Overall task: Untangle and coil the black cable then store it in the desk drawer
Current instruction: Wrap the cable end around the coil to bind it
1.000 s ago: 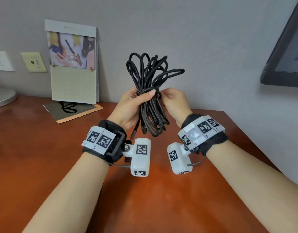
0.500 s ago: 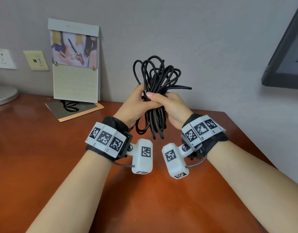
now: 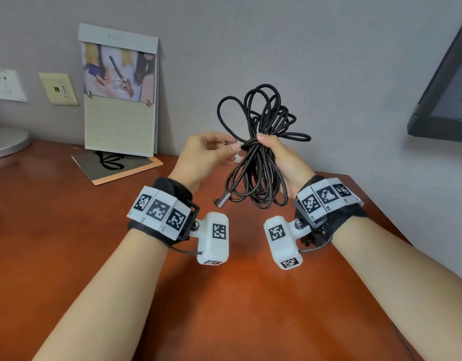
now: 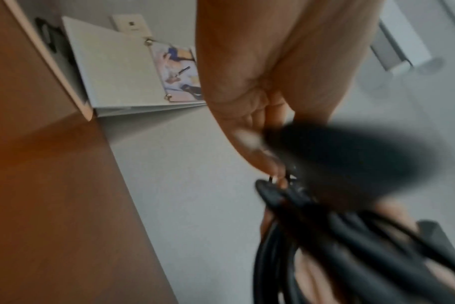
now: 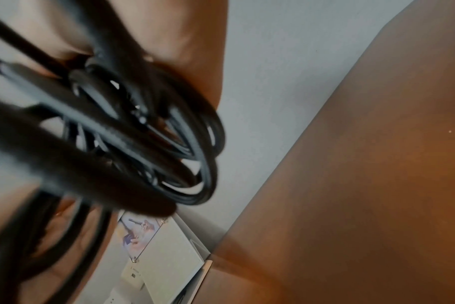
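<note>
Item: black cable, bundled in loose loops, held in the air above the desk, one angled plug dangling at the bundle's foot.

Step in hand, as judged: securing the coil's waist. Advice: keep the bundle pinched at mid-height, draw the free end snug round it, avoid loosening the upper loops.

Right hand: right of the bundle, fingers curled tight round its waist.

Left hand: just left of the bundle, thumb and fingertips pinching a strand or cable end at the waist; which one is unclear.

Drawer: not in view.
</note>
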A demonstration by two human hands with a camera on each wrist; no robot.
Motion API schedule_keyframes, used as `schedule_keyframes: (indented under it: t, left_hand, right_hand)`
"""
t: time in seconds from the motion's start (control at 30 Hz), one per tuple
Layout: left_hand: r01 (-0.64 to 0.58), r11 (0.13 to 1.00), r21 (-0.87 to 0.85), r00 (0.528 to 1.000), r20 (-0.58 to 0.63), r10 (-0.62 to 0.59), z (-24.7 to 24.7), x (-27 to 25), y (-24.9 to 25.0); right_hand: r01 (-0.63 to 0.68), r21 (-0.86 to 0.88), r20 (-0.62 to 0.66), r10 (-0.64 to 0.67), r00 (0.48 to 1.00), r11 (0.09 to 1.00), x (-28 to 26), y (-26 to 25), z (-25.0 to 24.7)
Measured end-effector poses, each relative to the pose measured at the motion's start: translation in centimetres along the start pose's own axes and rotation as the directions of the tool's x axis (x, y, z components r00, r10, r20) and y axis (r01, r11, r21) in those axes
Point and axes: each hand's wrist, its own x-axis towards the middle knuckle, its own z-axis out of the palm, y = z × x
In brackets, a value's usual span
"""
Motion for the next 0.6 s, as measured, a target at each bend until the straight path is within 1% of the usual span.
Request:
schedule_keyframes:
  t: [0.07, 0.13, 0.23, 0.33, 0.4, 0.5, 0.6]
  left_hand:
    - [-0.036, 0.998, 0.045, 0.999, -0.039, 0.037, 0.4, -0.1, -0.3]
    - [-0.046, 0.998, 0.042, 0.995, -0.09, 0.05, 0.7, -0.1, -0.7]
    - [-0.032, 0.999, 0.016, 0.992, -0.121, 0.033, 0.5, 0.2, -0.7]
    - [-0.005, 1.0, -0.021, 0.989, -0.15, 0.001, -0.8, 0.5, -0.6]
    - [-0.003, 1.0, -0.018, 0.987, -0.161, 0.0, -1.1, 0.5, -0.6]
    - [-0.022, 0.999, 0.024, 0.981, -0.191, 0.026, 0.2, 0.2, -0.5]
    - [-0.063, 0.997, 0.048, 0.974, -0.214, 0.072, 1.4, -0.1, 0.0]
  right_hand:
    - [0.004, -0.017, 0.007, -0.004, 1.0, 1.0, -0.1, 0.1, 0.2]
    - [0.014, -0.026, -0.013, -0.014, 1.0, 1.0, -0.1, 0.1, 0.5]
    - [0.023, -0.012, -0.079, -0.024, 0.997, 1.0, 0.2, -0.1, 0.5]
    - [0.029, 0.014, -0.107, -0.027, 0.994, 0.999, 0.3, -0.3, -0.1]
    - [0.023, -0.009, -0.092, -0.024, 0.995, 1.0, 0.3, -0.1, -0.4]
    - [0.043, -0.062, -0.049, -0.046, 0.998, 0.997, 0.5, 0.3, -0.1]
    - [0.089, -0.077, -0.131, -0.098, 0.986, 0.993, 1.0, 0.4, 0.4]
